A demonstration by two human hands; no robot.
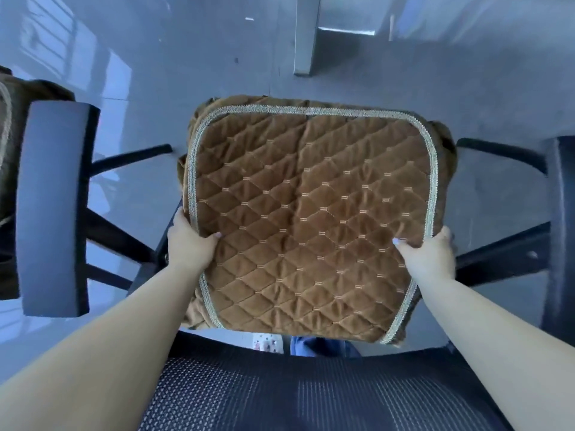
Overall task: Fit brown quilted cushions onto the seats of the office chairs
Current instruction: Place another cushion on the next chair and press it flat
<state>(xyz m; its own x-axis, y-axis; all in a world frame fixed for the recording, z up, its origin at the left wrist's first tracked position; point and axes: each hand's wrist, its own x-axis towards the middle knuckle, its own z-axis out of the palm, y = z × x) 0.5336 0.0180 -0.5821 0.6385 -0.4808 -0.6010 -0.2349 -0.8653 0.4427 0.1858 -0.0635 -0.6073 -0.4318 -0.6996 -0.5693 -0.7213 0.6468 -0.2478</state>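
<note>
Cushion (311,213) held over the seat, between two armrests (53,206). Left hand (189,241) clamped on its left edge, right hand (429,253) on its right edge. Mesh backrest (311,396) nearest.

One head-worn wide-angle view looks steeply down from behind and above the chair's mesh backrest (311,396) — close enough that the backrest fills the bottom edge. It faces forward over the seat toward the glossy floor (186,57) — straight lines bow near the borders.
</note>
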